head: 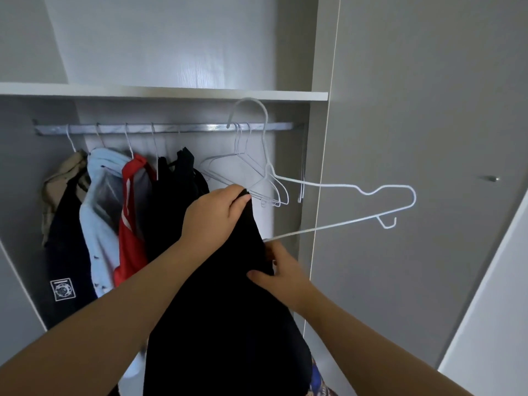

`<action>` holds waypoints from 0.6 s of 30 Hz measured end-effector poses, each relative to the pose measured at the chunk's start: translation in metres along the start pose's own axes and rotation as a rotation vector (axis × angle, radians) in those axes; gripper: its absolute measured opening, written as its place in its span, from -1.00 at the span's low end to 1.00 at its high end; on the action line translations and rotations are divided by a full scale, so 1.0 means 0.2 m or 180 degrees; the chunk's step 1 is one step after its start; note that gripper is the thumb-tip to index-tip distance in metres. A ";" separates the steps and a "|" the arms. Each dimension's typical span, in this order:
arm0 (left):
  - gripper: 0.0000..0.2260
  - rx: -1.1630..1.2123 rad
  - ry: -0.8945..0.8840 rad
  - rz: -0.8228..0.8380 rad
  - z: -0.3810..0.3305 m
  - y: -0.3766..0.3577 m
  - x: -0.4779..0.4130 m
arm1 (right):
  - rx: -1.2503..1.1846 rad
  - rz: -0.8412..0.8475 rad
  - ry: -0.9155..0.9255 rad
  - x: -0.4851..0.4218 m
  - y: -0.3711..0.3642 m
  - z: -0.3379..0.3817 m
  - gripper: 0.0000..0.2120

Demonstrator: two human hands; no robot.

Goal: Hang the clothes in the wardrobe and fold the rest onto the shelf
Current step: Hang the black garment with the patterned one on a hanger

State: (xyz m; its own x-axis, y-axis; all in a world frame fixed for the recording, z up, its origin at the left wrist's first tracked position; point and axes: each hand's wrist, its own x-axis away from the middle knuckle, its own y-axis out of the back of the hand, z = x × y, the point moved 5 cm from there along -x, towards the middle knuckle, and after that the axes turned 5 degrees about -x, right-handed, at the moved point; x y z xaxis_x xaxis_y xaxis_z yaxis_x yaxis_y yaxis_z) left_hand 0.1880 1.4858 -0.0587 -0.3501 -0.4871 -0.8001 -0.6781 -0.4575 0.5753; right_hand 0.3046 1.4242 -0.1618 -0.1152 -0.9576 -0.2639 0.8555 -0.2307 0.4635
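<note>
A black garment (pixel 225 304) hangs in front of the open wardrobe. My left hand (pixel 214 215) grips its top edge. One arm of a white wire hanger (pixel 343 187) is tucked inside the garment; its other arm sticks out to the right and its hook rises in front of the metal rail (pixel 171 128). My right hand (pixel 281 274) pinches the garment's right edge just below the hanger's lower wire.
On the rail hang a beige and navy garment (pixel 63 224), a light blue one (pixel 100 212), a red one (pixel 130 224), dark ones (pixel 177 190) and several empty wire hangers (pixel 251 170). A shelf (pixel 171 91) runs above. A closed grey door (pixel 414 138) stands at the right.
</note>
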 end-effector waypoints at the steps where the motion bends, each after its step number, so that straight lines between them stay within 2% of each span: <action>1: -0.78 0.0041 -0.0041 -0.0002 0.00 0.01 -0.01 | -0.0154 0.0128 -0.0083 -0.01 0.00 0.00 -0.73; 3: -0.78 0.0074 -0.0107 -0.0001 0.01 0.04 -0.02 | -0.0260 0.0594 -0.0244 0.00 -0.02 -0.01 -0.78; 6: -0.76 0.0031 -0.0157 0.0001 0.05 0.09 -0.02 | 0.0030 0.0994 -0.0514 0.02 -0.01 -0.06 -0.61; 9: -0.77 -0.0135 -0.0227 -0.0048 0.12 0.15 -0.03 | 0.1159 0.1205 -0.0559 0.04 0.03 -0.14 -0.46; 11: -0.77 -0.0341 -0.0239 -0.0047 0.18 0.19 -0.03 | 0.2014 0.1291 -0.0414 0.04 0.07 -0.19 -0.54; 14: -0.71 -0.0588 -0.0406 0.0138 0.24 0.23 0.00 | 0.3169 0.1089 0.0196 0.04 0.11 -0.20 -0.66; 16: -0.49 -0.0746 -0.0518 0.0233 0.27 0.26 0.04 | 0.3476 0.0765 0.0336 0.02 0.15 -0.19 -0.70; 18: -0.24 -0.0891 -0.0665 0.0245 0.30 0.29 0.07 | 0.3430 0.0379 0.0420 0.01 0.19 -0.18 -0.73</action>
State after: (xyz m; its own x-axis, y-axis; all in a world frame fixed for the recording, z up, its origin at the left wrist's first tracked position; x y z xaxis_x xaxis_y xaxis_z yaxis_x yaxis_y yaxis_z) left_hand 0.1041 1.4967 -0.0466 -0.5376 -0.3787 -0.7533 -0.4512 -0.6255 0.6365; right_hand 0.3543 1.4193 -0.1748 0.0492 -0.9726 -0.2270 -0.0411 -0.2291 0.9725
